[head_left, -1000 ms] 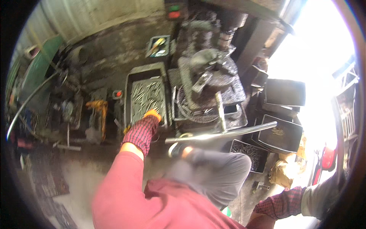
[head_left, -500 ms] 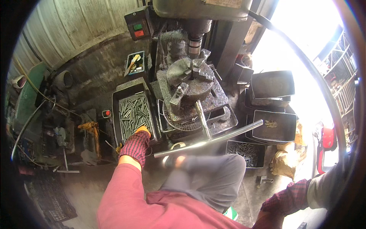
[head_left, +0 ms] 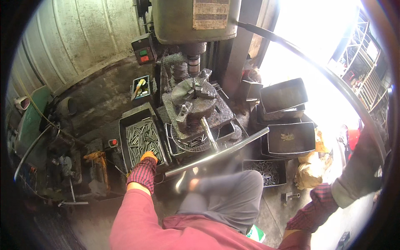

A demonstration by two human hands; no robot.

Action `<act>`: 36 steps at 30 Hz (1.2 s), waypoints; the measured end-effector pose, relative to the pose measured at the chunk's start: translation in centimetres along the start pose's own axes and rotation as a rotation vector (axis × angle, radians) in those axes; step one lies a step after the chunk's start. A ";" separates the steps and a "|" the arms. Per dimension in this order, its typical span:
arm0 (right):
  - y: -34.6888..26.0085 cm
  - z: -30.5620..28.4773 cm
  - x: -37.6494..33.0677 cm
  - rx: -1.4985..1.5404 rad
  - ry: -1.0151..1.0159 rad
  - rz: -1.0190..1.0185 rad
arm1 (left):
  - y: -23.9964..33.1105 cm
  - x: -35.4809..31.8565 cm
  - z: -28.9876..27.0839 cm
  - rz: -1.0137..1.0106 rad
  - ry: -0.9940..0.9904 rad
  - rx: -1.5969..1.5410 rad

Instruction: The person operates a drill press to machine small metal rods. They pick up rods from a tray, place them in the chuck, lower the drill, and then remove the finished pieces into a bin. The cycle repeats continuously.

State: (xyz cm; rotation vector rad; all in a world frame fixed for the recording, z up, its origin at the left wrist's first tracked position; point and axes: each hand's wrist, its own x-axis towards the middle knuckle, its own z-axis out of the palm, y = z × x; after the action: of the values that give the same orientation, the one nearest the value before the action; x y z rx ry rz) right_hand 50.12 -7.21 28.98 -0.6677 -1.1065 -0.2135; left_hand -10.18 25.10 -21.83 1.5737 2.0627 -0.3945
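Observation:
My left hand (head_left: 148,157), in an orange glove below a red-and-black checked sleeve cuff, reaches into the near end of a dark tray (head_left: 121,129). Its fingers are bent down and close together among short metal pins (head_left: 139,137); the fingertips, and anything between them, are hidden. At the lower right, my right hand (head_left: 354,177), in a grey glove, is closed round the outer end of a long curved lever (head_left: 308,56) coming from the drill press (head_left: 175,25). Shadow hides part of its fingers. Under the spindle sits a chuck (head_left: 195,99) with jaws.
A shiny metal bar (head_left: 218,153) juts out in front of the press, above my knees. Stacked dark trays (head_left: 291,139) stand on the right, above a box of metal parts (head_left: 266,171). A switch box (head_left: 143,50) and a small tray with a brush (head_left: 141,87) lie behind.
The whole view has shifted, so the press sits farther left and lower. My left hand stays among the pins. My right hand appears higher in the picture, beside the lever.

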 end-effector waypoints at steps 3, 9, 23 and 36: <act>4.1 -0.7 -3.9 -0.129 0.095 0.219 | 0.0 -5.2 -2.6 0.135 0.384 -0.273; 12.1 7.2 -15.6 0.289 0.167 1.191 | 6.1 -22.9 -6.6 0.608 0.785 -0.926; 9.0 20.9 -14.1 0.254 0.011 1.379 | 18.1 -22.6 3.4 0.362 0.424 -1.342; 7.7 18.8 -31.5 0.125 -0.855 0.720 | -3.8 -18.3 2.8 -0.006 0.616 -1.563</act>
State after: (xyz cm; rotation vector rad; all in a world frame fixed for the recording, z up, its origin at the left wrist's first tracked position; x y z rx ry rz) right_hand 25.40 4.94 3.54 -1.0374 -1.5776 0.8239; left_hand -9.56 7.86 -14.21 0.6361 1.7471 1.5099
